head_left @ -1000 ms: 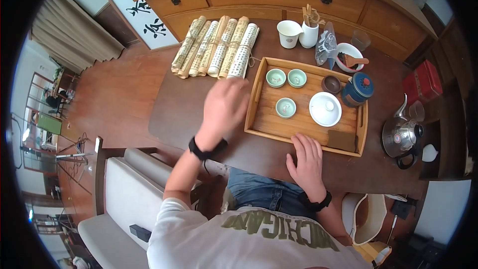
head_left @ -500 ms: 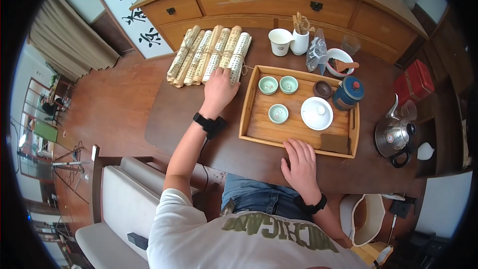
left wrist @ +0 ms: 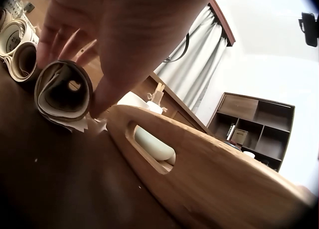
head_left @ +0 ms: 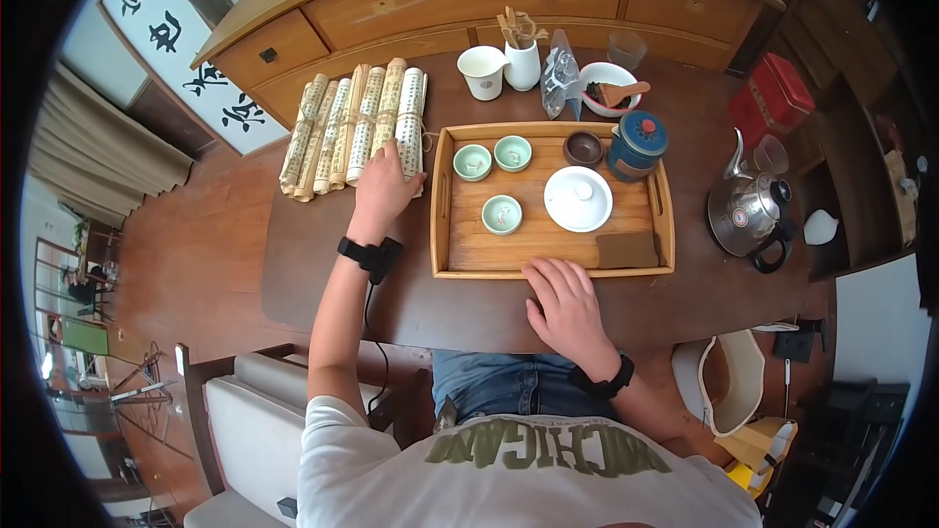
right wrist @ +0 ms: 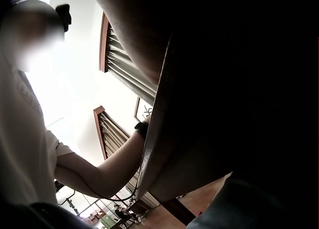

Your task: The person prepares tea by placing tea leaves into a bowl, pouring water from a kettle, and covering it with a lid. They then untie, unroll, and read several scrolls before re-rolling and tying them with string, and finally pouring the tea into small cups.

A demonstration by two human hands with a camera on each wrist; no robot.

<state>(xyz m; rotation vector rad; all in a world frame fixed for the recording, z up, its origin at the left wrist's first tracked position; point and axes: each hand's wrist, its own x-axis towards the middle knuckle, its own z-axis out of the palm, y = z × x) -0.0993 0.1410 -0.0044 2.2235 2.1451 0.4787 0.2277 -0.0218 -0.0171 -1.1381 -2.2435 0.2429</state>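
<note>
Dark brown tabletop [head_left: 313,274] supports wooden tray [head_left: 465,235]. Positions relative to tray: rolled scrolls [head_left: 358,127], 10 o'clock; white pitcher [head_left: 483,76], 11 o'clock; white holder [head_left: 522,68], 12 o'clock; white bowl [head_left: 597,78], 1 o'clock; metal kettle [head_left: 740,212], 3 o'clock.

7 rolled paper scrolls [head_left: 345,127], cream to tan and covered in dark characters, lie flat side by side on the dark table [head_left: 323,274], to the left of the tray [head_left: 472,259]. The white end scroll [head_left: 410,103], just beside the tray, is rolled into a hollow tube with loose paper edges showing, and thin cord [head_left: 427,134] loops at its side.
</note>
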